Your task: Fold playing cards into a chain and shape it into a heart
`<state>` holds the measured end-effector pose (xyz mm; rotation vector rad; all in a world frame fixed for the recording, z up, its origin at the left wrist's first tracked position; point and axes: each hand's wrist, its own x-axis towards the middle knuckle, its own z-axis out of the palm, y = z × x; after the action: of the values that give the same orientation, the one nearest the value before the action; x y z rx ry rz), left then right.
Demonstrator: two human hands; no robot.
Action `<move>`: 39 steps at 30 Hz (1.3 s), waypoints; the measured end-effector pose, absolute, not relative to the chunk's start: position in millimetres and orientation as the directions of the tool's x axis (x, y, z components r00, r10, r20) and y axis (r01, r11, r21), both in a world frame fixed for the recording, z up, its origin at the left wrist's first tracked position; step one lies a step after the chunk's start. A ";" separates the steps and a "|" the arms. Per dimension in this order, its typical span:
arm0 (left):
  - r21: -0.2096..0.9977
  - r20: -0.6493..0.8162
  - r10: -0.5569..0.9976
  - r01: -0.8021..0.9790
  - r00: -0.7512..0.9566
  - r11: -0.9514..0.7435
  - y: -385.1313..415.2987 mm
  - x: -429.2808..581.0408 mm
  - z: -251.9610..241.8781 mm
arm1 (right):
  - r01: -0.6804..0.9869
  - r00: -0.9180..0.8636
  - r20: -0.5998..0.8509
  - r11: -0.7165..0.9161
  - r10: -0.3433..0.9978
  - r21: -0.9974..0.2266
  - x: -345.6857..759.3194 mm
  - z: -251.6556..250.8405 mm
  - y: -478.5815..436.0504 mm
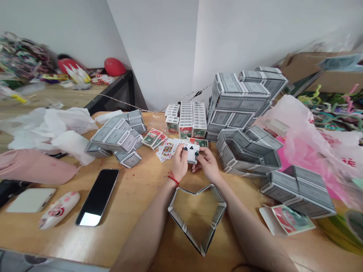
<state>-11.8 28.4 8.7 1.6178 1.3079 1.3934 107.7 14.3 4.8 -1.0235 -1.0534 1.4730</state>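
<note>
Both hands hold playing cards (191, 150) above the middle of the wooden table, the front one showing a black club. My left hand (179, 163) pinches the cards' left side, and a red string circles that wrist. On the right side, my right hand (208, 163) has its fingers closed on the cards. Between my forearms lies a heart-shaped frame of folded cards (219, 218). Loose face-up cards (168, 148) are just beyond my left hand, near red and green card packs (154, 138).
Rows of card boxes (185, 119) stand behind the hands. Tall grey card structures (238, 98) and an open card ring (244, 165) occupy the right. At left are a phone (98, 196), a mouse (59, 210) and a folded card structure (113, 136).
</note>
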 end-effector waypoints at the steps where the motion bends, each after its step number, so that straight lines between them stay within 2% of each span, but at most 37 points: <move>1: 0.914 0.337 0.939 0.263 -0.066 -0.310 28.4 -11.2 9.3 | -0.248 -0.133 -0.082 -0.113 0.988 -0.962 107.7 4.9 14.4; 8: 0.934 0.297 0.949 0.236 -0.102 -0.267 28.6 -11.6 9.7 | -0.267 -0.149 -0.072 -0.110 0.986 -0.957 107.0 6.0 14.6; 17: 0.929 0.291 0.950 0.271 -0.116 -0.251 22.5 -6.2 16.0 | -0.239 -0.057 -0.062 -0.073 0.996 -0.968 105.9 7.0 14.8; 28: 0.964 0.237 0.967 0.148 -0.098 -0.222 24.0 -2.9 15.6 | -0.214 -0.009 -0.031 -0.033 0.999 -0.976 105.6 6.3 16.2; 39: 0.970 0.224 0.972 0.112 -0.071 -0.216 22.4 -0.7 12.7 | -0.243 0.030 -0.054 -0.045 0.998 -0.969 107.5 8.0 15.0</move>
<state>-0.7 22.4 12.7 1.4118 1.2355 1.3859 107.5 15.0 8.0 -1.0792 -0.9765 1.3245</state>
